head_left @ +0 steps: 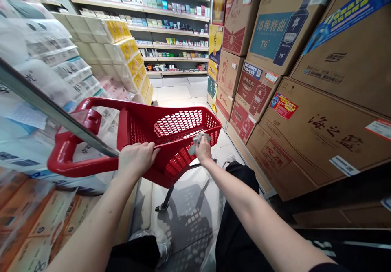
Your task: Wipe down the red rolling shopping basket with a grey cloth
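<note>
Several orange packs (18,206) lie at the lower left, under clear film. Above them rise white wrapped packs (51,54), their print too blurred to read. A silver bar (61,109) slants down across the handle of a red shopping cart (161,158), which fills the middle of the aisle. Behind it are stacked packs with yellow ends (134,66). The left hand (136,156) clasps the cart's near rim beside the handle, fingers close together and bent over the edge. Shelves (175,30) of small boxes and tubes stand at the back, their labels too small to read. Farther along the same rim, the right hand (204,150) pinches a crumpled grey cloth (195,140) against the cart's side.

On the right, cartons are piled. A red and gold box (218,3) at the top reads 汾酒; a lower carton (227,74) shows 帆风顺. A red-printed carton (241,23) bears a star. Next, a carton (269,27) with a blue panel reads 郎牌特曲 and T6, above a maroon-printed carton (255,90), also marked 郎牌特曲. Farthest right, a large brown carton (305,119) carries 海之蓝 in brush-like script.
</note>
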`<state>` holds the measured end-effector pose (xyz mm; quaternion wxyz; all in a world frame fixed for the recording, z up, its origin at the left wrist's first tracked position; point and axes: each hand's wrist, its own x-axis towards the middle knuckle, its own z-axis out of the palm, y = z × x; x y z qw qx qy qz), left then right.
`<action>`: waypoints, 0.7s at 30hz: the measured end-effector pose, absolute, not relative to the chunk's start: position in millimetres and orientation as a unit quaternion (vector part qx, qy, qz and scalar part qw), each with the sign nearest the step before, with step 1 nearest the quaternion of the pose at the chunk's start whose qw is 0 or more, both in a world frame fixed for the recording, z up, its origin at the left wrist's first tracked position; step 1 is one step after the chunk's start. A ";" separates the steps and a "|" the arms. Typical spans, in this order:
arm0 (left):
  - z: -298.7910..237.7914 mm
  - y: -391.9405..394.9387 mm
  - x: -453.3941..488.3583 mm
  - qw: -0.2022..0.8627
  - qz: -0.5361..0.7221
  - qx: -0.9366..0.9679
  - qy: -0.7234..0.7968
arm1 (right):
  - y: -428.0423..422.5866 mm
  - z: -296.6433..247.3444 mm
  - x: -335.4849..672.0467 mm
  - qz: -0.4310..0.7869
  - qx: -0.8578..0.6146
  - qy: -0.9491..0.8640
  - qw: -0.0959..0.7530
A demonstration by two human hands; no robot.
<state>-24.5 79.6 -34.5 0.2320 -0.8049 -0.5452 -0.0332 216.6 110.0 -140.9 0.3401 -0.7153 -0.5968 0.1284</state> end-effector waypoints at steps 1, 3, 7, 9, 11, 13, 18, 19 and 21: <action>-34.5 80.8 -22.9 0.229 -0.035 -0.806 -0.545 | 104.7 -141.1 203.6 0.124 -0.686 -0.634 0.335; -34.4 82.9 -21.2 0.225 -0.038 -0.805 -0.547 | 93.9 -139.7 185.7 0.116 -0.630 -0.699 0.317; -33.2 85.0 -22.4 0.229 -0.035 -0.803 -0.548 | 78.9 -137.7 189.6 0.125 -0.592 -0.741 0.290; -32.0 84.8 -24.0 0.232 -0.033 -0.805 -0.546 | 75.9 -141.0 204.1 0.130 -0.611 -0.733 0.268; -30.7 84.1 -25.2 0.232 -0.035 -0.807 -0.543 | 75.9 -147.1 217.0 0.121 -0.636 -0.718 0.254; -29.9 83.2 -26.1 0.232 -0.038 -0.809 -0.538 | 79.0 -154.5 222.7 0.104 -0.643 -0.717 0.249; -31.8 84.1 -29.3 0.240 -0.037 -0.816 -0.524 | 93.1 -167.9 210.8 0.082 -0.639 -0.733 0.219; -32.5 85.0 -30.3 0.240 -0.035 -0.818 -0.522 | 95.2 -168.6 208.4 0.084 -0.645 -0.728 0.218; -33.6 86.6 -31.8 0.241 -0.031 -0.818 -0.521 | 97.3 -168.3 207.0 0.094 -0.653 -0.714 0.233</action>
